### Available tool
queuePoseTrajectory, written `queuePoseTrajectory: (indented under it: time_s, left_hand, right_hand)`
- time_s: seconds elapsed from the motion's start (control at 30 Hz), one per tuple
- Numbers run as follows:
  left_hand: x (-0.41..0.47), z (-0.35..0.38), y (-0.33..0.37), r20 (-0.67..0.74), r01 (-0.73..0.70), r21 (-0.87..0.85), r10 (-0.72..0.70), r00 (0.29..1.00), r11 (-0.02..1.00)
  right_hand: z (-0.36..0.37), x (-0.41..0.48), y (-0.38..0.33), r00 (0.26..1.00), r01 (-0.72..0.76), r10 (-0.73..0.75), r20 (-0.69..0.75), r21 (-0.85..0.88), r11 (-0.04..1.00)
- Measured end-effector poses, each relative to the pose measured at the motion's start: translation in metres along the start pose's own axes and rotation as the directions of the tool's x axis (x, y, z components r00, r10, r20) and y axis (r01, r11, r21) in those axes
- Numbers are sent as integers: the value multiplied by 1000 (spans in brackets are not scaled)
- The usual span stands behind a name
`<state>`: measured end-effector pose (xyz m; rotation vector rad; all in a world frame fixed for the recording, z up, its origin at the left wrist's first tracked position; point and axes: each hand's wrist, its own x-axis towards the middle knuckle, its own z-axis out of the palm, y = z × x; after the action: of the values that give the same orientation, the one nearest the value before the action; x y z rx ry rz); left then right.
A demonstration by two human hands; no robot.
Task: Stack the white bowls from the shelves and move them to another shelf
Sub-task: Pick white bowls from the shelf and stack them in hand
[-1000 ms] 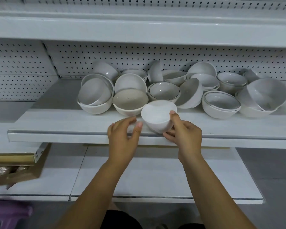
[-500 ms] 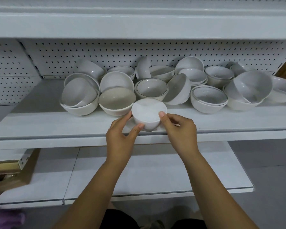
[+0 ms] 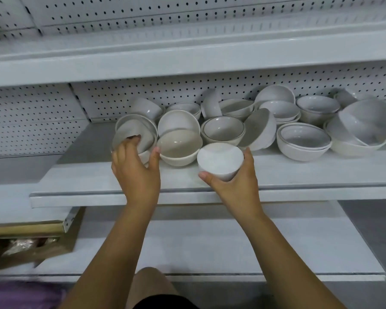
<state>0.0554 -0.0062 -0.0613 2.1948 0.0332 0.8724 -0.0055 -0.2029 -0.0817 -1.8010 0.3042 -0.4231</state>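
Note:
Several white bowls lie jumbled on the middle shelf [image 3: 80,175], some upright, some tipped on their sides. My right hand [image 3: 236,184] grips a small white bowl [image 3: 220,159] near the shelf's front edge, thumb under its near side and fingers round its right. My left hand [image 3: 135,170] reaches over the leftmost stack of bowls [image 3: 132,134]; its fingers curl over the rim of the tilted top bowl and the thumb lies against the stack's right side. A cream bowl [image 3: 179,148] sits between the two hands.
An upper shelf [image 3: 187,63] overhangs the bowls and a pegboard back panel [image 3: 42,121] stands behind them. A lower shelf [image 3: 210,241] juts out below. A cardboard box [image 3: 27,241] sits at lower left. The middle shelf's left part is bare.
My left hand let go of the small bowl and moved left onto the leftmost stack. My right hand now holds the small bowl alone. The view shifted up and left.

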Motion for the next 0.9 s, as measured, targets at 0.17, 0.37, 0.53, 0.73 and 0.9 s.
queuePoseTrajectory:
  time_s: [0.17,0.37,0.53,0.73,0.9]
  left_hand:
    - [31,-3,-16,162,109,14,-110,981,994]
    - [41,-3,-15,201,189,-56,-175,964,980]
    - [44,0,-15,142,204,-75,-192,971,976]
    - [41,-6,-17,75,211,-197,-200,977,957]
    - [31,-15,0,63,180,-386,-168,984,905]
  right_hand:
    - [7,1,10,998,42,-44,-40,-62,997]
    - [4,0,12,998,48,-51,-42,-77,996]
    - [2,-1,13,997,51,-55,-50,-81,995]
    - [1,0,12,999,42,-44,-23,-68,997]
    - [-5,2,14,999,40,-39,33,-47,998]
